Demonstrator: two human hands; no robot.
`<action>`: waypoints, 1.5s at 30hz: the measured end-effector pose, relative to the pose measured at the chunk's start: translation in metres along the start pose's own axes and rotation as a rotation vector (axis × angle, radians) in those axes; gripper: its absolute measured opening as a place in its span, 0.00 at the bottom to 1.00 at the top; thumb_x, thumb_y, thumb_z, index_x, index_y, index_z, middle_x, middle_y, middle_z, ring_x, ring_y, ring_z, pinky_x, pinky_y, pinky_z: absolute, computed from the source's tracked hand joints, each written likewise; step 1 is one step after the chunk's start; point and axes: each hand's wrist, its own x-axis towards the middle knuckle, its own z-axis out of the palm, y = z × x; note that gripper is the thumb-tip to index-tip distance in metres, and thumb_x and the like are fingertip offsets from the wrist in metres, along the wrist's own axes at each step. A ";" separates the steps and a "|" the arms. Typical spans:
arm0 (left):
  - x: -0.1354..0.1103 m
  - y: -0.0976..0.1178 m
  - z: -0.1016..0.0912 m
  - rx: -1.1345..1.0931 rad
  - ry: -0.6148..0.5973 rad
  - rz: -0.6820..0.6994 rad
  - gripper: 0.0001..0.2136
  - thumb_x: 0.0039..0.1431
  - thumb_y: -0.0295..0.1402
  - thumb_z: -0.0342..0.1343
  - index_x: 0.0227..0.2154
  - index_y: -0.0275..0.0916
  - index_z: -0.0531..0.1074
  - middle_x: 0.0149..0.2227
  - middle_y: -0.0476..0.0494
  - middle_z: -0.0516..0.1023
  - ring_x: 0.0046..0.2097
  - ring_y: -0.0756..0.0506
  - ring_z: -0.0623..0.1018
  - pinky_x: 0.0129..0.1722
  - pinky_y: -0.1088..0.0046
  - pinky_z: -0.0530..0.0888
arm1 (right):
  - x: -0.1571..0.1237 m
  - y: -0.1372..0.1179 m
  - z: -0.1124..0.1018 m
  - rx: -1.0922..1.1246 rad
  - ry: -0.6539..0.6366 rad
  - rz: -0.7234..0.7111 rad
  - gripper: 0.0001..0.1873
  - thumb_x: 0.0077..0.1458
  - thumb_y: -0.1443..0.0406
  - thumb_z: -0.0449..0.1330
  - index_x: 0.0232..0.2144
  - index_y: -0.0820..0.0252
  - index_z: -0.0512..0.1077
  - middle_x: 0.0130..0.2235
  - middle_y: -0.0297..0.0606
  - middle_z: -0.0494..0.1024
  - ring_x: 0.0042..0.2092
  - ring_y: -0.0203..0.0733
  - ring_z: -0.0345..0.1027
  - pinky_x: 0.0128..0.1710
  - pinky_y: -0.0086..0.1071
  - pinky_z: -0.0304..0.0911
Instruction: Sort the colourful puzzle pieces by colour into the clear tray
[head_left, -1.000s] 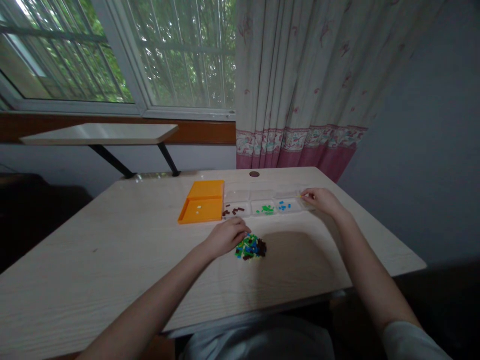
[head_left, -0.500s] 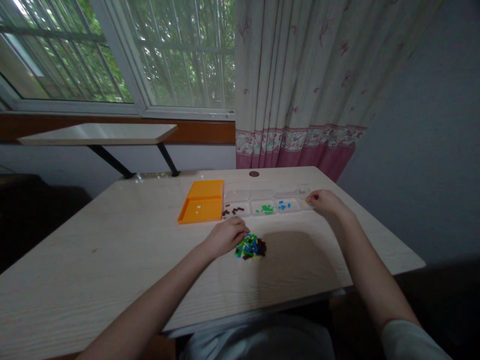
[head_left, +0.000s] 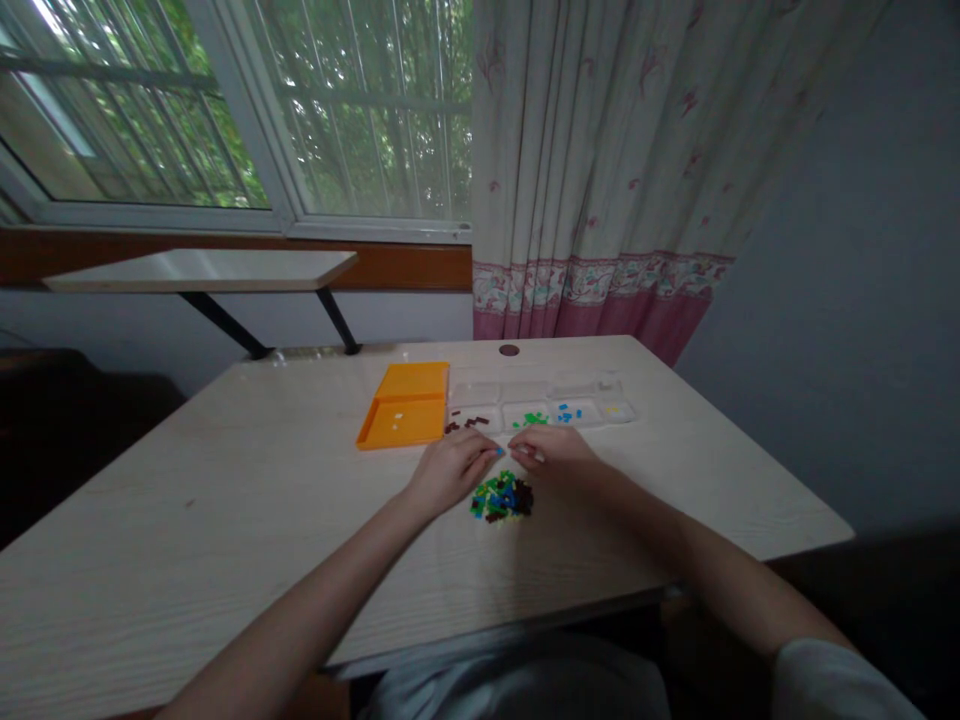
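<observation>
Right hand curling, any hold too indistinct; left hand pinching blue piece. Clear tray holding brown, green, blue, yellow bits; orange case, white bits.

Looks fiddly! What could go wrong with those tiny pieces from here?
The tiny blue piece held by the left hand could slip into the mixed pile. Green pieces and blue pieces lie in neighbouring compartments of the clear tray, so one might land in the wrong place. The right hand, close to the pile, could brush and scatter it.
</observation>
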 end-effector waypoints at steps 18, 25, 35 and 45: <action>0.000 0.000 0.004 -0.026 -0.009 0.026 0.10 0.59 0.34 0.46 0.33 0.37 0.72 0.30 0.44 0.73 0.35 0.48 0.71 0.36 0.74 0.68 | -0.005 -0.008 0.014 0.074 0.178 -0.072 0.08 0.52 0.63 0.56 0.34 0.57 0.72 0.30 0.35 0.76 0.30 0.32 0.68 0.31 0.23 0.60; 0.000 0.001 0.003 0.036 -0.035 0.063 0.10 0.59 0.34 0.46 0.33 0.37 0.71 0.30 0.44 0.73 0.34 0.48 0.71 0.34 0.74 0.67 | -0.005 -0.007 0.012 0.081 0.157 -0.098 0.07 0.52 0.63 0.56 0.34 0.57 0.72 0.29 0.34 0.76 0.30 0.32 0.68 0.31 0.23 0.61; 0.000 -0.003 0.001 -0.079 -0.167 0.057 0.11 0.59 0.31 0.46 0.38 0.40 0.72 0.36 0.44 0.73 0.41 0.48 0.71 0.41 0.73 0.68 | -0.001 0.001 -0.004 0.037 0.381 -0.079 0.08 0.51 0.61 0.57 0.29 0.57 0.74 0.22 0.32 0.75 0.23 0.30 0.66 0.28 0.23 0.60; 0.000 -0.010 0.008 -0.075 -0.314 0.083 0.11 0.60 0.30 0.45 0.39 0.42 0.73 0.37 0.44 0.72 0.41 0.48 0.71 0.42 0.75 0.67 | -0.004 0.005 -0.028 -0.040 0.662 -0.062 0.08 0.50 0.63 0.57 0.29 0.59 0.75 0.14 0.28 0.67 0.17 0.29 0.58 0.22 0.24 0.57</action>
